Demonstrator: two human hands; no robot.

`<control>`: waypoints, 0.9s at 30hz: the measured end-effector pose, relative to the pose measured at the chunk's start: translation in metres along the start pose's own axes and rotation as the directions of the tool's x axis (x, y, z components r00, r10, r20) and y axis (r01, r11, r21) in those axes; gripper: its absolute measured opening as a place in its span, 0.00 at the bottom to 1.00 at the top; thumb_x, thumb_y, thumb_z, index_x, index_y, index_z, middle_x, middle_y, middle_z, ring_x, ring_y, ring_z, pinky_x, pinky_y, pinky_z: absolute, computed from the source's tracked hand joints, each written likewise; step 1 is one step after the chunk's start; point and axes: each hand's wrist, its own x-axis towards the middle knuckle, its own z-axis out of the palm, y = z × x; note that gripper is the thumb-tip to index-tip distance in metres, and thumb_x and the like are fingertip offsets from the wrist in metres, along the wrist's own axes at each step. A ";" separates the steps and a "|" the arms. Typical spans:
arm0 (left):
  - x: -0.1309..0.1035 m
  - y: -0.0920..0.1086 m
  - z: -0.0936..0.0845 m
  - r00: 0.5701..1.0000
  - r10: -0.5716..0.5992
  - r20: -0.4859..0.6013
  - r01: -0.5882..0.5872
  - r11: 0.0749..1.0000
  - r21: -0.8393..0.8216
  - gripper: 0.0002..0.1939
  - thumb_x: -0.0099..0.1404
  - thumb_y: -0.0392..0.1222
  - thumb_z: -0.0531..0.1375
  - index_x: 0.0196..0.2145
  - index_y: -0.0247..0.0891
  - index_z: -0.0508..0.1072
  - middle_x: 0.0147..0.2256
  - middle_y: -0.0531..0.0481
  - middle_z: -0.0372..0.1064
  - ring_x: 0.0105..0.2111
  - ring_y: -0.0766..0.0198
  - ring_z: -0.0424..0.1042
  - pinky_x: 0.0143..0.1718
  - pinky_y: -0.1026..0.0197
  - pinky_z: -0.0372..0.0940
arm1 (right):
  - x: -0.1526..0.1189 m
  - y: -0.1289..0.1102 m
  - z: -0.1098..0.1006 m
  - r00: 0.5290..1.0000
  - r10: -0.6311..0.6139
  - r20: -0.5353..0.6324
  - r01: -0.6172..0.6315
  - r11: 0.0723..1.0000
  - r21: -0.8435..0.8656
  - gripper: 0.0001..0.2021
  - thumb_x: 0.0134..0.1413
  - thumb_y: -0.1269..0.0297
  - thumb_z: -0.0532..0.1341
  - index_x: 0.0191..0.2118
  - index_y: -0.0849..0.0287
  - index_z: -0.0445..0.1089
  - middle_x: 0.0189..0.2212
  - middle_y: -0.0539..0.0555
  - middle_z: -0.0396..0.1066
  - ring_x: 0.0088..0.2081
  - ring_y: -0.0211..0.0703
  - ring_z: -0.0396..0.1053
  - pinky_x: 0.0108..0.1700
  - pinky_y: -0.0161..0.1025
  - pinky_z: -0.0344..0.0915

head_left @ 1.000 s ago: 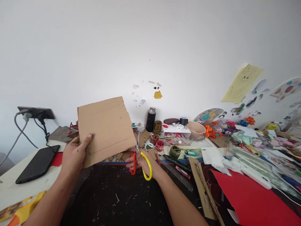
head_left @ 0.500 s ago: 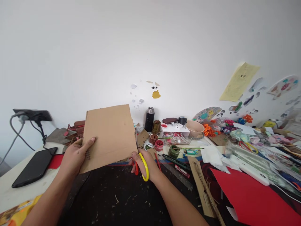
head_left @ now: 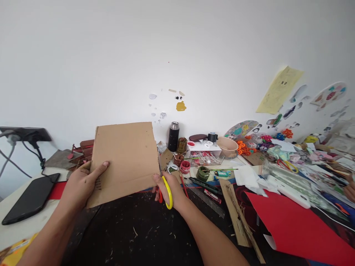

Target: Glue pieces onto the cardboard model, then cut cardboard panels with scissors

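Observation:
A square sheet of brown cardboard (head_left: 127, 155) is held up in front of me, above the dark tabletop. My left hand (head_left: 83, 181) grips its lower left edge, thumb on the front face and fingers behind. In my right hand (head_left: 173, 188) is a pair of scissors (head_left: 169, 195) with one yellow and one red handle loop. The blades lie along the cardboard's right edge, partly hidden by the sheet, so how far they are apart cannot be made out.
Paint jars (head_left: 203, 173), a black flask (head_left: 173, 136) and a peach bowl (head_left: 227, 146) stand behind. Cardboard strips (head_left: 235, 214) and red paper (head_left: 294, 225) lie on the right. A black phone (head_left: 30, 199) lies left. Part of another person's hand (head_left: 350, 188) shows at the far right.
The view has turned slightly to the right, so most things sit further left. Cardboard and scissors stay in my hands. Another person's hand has appeared at the right edge.

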 end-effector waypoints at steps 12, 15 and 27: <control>-0.004 0.006 0.005 1.000 -0.014 -0.009 0.014 0.999 0.033 0.32 0.32 0.59 0.75 0.34 0.40 0.78 0.22 0.49 0.76 0.18 0.55 0.72 0.16 0.60 0.65 | 0.000 0.001 0.001 0.998 0.009 -0.057 -0.014 0.996 -0.083 0.29 0.68 0.29 0.54 0.37 0.54 0.63 0.18 0.43 0.65 0.15 0.36 0.68 0.17 0.29 0.58; -0.001 0.001 0.004 1.000 0.004 -0.009 -0.003 0.997 0.073 0.32 0.35 0.61 0.73 0.35 0.40 0.78 0.21 0.48 0.76 0.20 0.52 0.75 0.16 0.60 0.65 | -0.001 0.000 0.000 0.998 0.005 -0.061 -0.011 0.995 -0.095 0.29 0.68 0.30 0.53 0.35 0.54 0.62 0.18 0.43 0.64 0.15 0.36 0.67 0.17 0.30 0.58; 0.003 -0.007 0.003 0.999 0.041 -0.030 -0.037 0.992 0.119 0.28 0.40 0.63 0.72 0.33 0.39 0.79 0.26 0.45 0.78 0.24 0.52 0.76 0.17 0.61 0.66 | 0.000 -0.001 -0.002 0.997 -0.006 -0.083 -0.006 0.989 -0.149 0.29 0.70 0.30 0.52 0.35 0.54 0.65 0.16 0.44 0.64 0.14 0.38 0.66 0.21 0.33 0.60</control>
